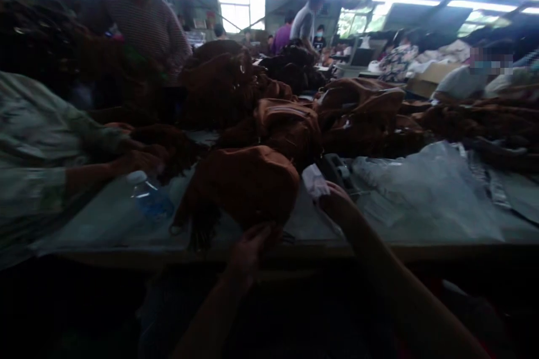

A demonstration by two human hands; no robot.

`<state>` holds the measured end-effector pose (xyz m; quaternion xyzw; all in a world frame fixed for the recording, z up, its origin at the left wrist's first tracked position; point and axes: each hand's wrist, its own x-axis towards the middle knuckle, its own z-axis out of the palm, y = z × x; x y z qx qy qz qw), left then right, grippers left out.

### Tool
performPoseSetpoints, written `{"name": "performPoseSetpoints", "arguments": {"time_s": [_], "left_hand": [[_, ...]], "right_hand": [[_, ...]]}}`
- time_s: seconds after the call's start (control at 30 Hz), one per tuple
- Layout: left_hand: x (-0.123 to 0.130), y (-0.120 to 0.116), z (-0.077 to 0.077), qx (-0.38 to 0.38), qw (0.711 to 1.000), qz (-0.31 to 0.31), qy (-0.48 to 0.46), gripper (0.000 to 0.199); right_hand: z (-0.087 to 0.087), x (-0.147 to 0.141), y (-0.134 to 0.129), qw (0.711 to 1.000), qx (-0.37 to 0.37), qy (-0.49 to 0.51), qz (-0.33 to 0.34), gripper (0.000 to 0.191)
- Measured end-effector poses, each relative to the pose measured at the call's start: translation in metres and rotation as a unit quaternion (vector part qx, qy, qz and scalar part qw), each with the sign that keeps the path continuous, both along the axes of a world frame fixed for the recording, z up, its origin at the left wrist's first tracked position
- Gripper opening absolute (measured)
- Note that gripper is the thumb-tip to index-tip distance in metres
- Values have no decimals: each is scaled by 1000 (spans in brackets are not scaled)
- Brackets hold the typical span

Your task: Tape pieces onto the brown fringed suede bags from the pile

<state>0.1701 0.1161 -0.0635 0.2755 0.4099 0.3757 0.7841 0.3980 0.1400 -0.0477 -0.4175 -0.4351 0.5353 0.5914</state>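
Hands dim: left (pixel 250 252) on brown bag (pixel 246 188), right (pixel 337 202) at white tag (pixel 315 180).

The fingers of the left hand (pixel 248 249) go partly under the brown suede bag (pixel 246 185), so I cannot tell if they really grip it. The left forearm (pixel 210 314) and the right forearm (pixel 400 286) are cut off by the bottom edge. The small white tag (pixel 315 180) beside the right hand (pixel 337 202) has no print that can be read. A co-worker's sleeve (pixel 37 146) is cut off by the left edge, and what the standing person (pixel 306 21) far away holds is hidden and too small to tell.
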Motion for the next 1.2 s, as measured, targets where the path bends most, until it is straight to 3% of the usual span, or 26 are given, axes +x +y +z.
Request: {"name": "performPoseSetpoints", "arguments": {"time_s": [0.17, 0.33, 0.53, 0.67, 0.83, 1.0, 1.2], "left_hand": [[10, -1, 16, 64, 996, -62, -25, 42], [22, -2, 10, 59, 995, -79, -26, 43], [24, -6, 3, 117, 993, -5, 17, 28], [19, -8, 8, 198, 974, 29, 104, 29], [16, -10, 7, 203, 969, 43, 136, 34], [-1, -10, 2, 126, 986, 35, 106, 36], [-15, -2, 10, -119, 984, 114, 65, 21]], "right_hand": [[-14, -46, -24, 993, -25, 83, 75, 21], [-16, -54, -45, 993, -34, 77, 86, 22], [-17, -43, -53, 994, -55, 14, 93, 25], [-9, -47, -49, 995, -18, -54, 85, 36], [-2, -62, -43, 990, 11, -136, 30, 32], [1, -66, -51, 977, 22, -211, 18, 32], [22, -67, -45, 920, 101, -379, -23, 21]]}}
